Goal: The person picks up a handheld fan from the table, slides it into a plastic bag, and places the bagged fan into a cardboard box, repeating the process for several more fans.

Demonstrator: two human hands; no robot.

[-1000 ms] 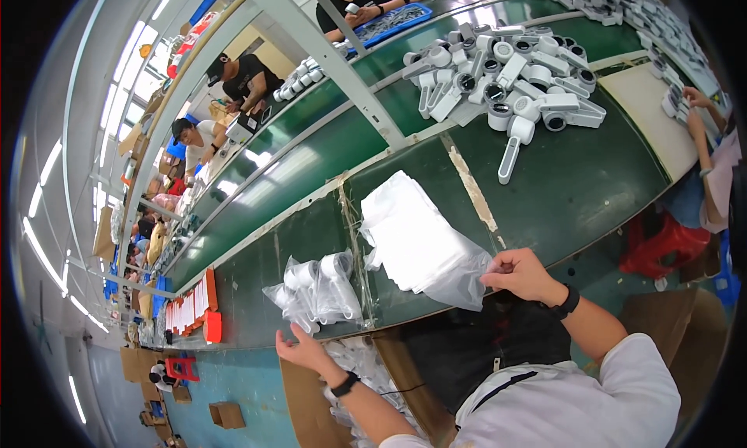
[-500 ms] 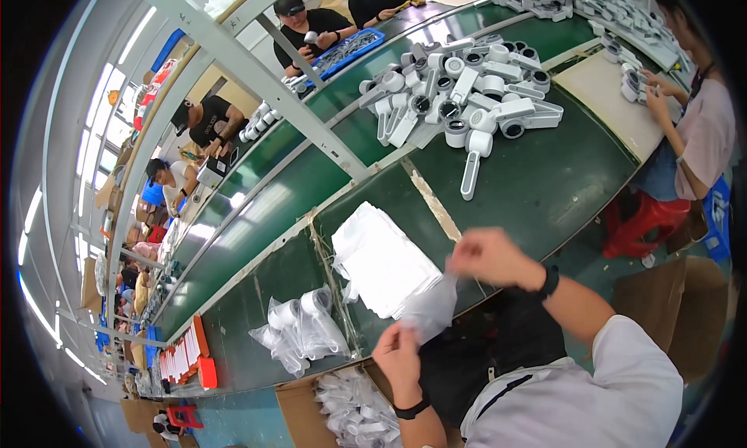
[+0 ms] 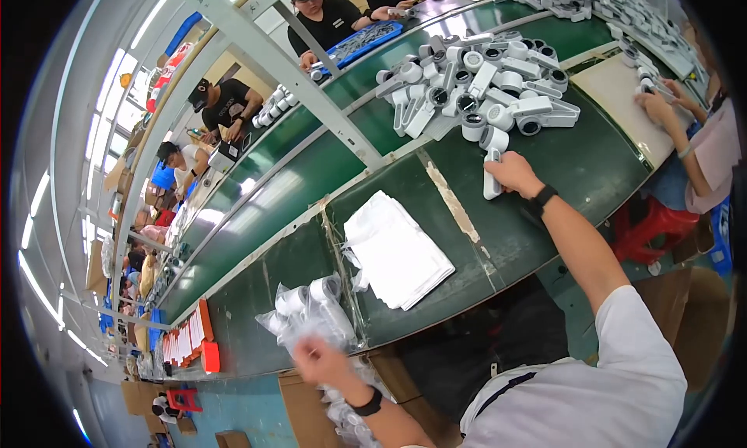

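My right hand (image 3: 515,174) is closed round the handle of a white device (image 3: 492,177) with a long grip and a round head, at the near edge of a heap of similar devices (image 3: 506,82). My left hand (image 3: 323,362), smeared by motion, pinches a translucent plastic bag (image 3: 310,331) that blurs in front of several bagged devices (image 3: 331,308) at the bench edge. Between my hands lies a stack of flat white bags (image 3: 401,253). I cannot make out whether the bag in my left hand contains anything.
A cardboard box (image 3: 299,405) of bagged devices sits below the bench (image 3: 537,238). Orange-red trays (image 3: 204,323) stand at the left. A metal post (image 3: 311,109) rises beyond the stack. Co-workers sit across the belt; another person's hands (image 3: 661,105) work at the right, by a red stool (image 3: 657,230).
My hands have parted from the bag they both held. My right hand has reached forward and grasped a device; my left has moved left toward the bagged devices. The view has shifted slightly.
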